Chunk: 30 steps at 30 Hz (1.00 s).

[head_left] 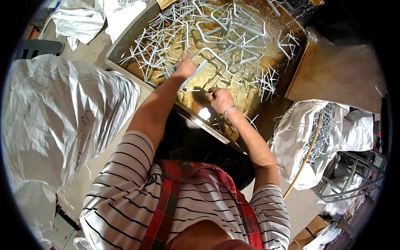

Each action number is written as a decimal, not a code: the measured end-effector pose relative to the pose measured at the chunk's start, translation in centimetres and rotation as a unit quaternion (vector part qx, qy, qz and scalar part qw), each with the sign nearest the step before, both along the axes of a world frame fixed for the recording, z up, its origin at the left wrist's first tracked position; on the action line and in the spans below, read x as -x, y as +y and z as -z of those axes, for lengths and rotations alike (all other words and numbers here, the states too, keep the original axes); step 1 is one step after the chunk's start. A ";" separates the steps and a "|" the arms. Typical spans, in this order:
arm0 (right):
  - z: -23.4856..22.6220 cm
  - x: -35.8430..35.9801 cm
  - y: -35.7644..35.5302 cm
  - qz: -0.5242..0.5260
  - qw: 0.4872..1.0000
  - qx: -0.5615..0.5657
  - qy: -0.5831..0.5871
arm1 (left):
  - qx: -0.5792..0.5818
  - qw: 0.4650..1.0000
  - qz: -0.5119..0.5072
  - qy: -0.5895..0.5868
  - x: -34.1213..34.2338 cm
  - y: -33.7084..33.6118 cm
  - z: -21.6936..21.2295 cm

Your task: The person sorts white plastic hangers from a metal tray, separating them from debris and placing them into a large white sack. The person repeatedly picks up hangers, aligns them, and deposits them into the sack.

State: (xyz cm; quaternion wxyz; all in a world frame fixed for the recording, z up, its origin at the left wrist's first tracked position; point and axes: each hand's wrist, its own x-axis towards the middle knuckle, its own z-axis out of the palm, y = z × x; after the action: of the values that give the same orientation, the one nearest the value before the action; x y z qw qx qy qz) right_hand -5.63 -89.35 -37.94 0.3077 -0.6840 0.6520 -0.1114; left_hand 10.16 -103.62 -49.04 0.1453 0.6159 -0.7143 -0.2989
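Note:
Both of my hands are inside a wide, shallow metal tray [132, 74] strewn with bent grey metal rods [156, 50]. My left hand [186, 66] is on the left side among the thin rods, its fingers curled and partly blurred; what they grip cannot be made out. A flat light-grey bar [196, 74] slants beside that hand, near a large bent rod [218, 58]. Nearer the front edge, my right hand [221, 100] is closed with thumb and fingertips pinched together. Whatever lies between those fingertips is too small to name. A bracelet [230, 109] circles the right wrist.
Larger bent rods [250, 25] lie at the tray's far side, and a cluster of thin rods [267, 83] at its right. A white sack of metal pieces [298, 141] stands right, crossed by a yellow hose [310, 150]. Large white sacks [66, 112] fill the left.

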 end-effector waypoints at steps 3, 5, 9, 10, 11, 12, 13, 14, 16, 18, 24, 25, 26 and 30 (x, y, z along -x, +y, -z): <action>-0.9 0.3 0.8 -0.017 1.000 0.005 -0.025 | -0.162 0.986 0.011 -0.045 0.5 -0.5 -0.7; -0.8 0.7 1.0 -0.024 0.999 0.028 -0.029 | -0.166 0.983 0.023 -0.081 0.9 -0.1 -1.3; -3.0 0.7 1.4 0.004 0.999 0.029 -0.038 | -0.165 0.984 0.044 -0.054 -0.8 0.4 0.3; -3.2 1.3 1.5 0.024 0.999 0.007 -0.028 | -0.188 0.982 0.017 -0.018 0.3 0.6 -1.5; -3.0 2.0 1.7 0.051 0.998 -0.013 -0.023 | -0.210 0.977 -0.012 0.017 1.8 0.9 -5.3; -2.9 2.5 1.7 0.071 0.997 -0.032 -0.022 | -0.230 0.971 -0.048 0.051 2.2 1.3 -7.8; -3.3 2.0 1.5 0.066 0.997 -0.028 -0.010 | -0.218 0.976 -0.023 0.004 -0.3 -1.4 -4.7; -2.5 2.7 1.5 0.096 0.995 -0.012 -0.010 | -0.238 0.955 -0.099 0.144 0.2 -0.9 -6.3; -2.2 3.9 1.7 0.135 0.988 -0.029 -0.068 | -0.259 0.840 -0.244 0.409 1.0 0.7 -10.7; -2.0 3.9 1.5 0.144 0.988 0.018 -0.052 | -0.293 0.763 -0.263 0.513 0.2 2.0 -14.4; -0.6 3.1 0.3 0.162 0.972 -0.032 -0.168 | -0.286 0.625 -0.245 0.684 -1.9 4.1 -18.2; -1.9 2.7 0.4 0.190 0.965 -0.067 -0.165 | -0.285 0.593 -0.289 0.695 -1.3 5.3 -20.5; -1.3 2.7 0.1 0.217 0.958 -0.075 -0.172 | -0.314 0.558 -0.250 0.726 -1.8 5.2 -20.2; 3.2 2.6 -1.3 0.265 0.813 -0.190 -0.482 | -0.388 0.437 -0.202 0.786 -2.5 5.5 -20.5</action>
State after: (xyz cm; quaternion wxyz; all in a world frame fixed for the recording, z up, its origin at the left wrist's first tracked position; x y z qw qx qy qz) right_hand -8.21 -90.68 -41.12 0.6649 -0.2715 0.5844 -0.3777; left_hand 12.68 -98.09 -28.54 0.4463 0.2351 0.0421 -0.8624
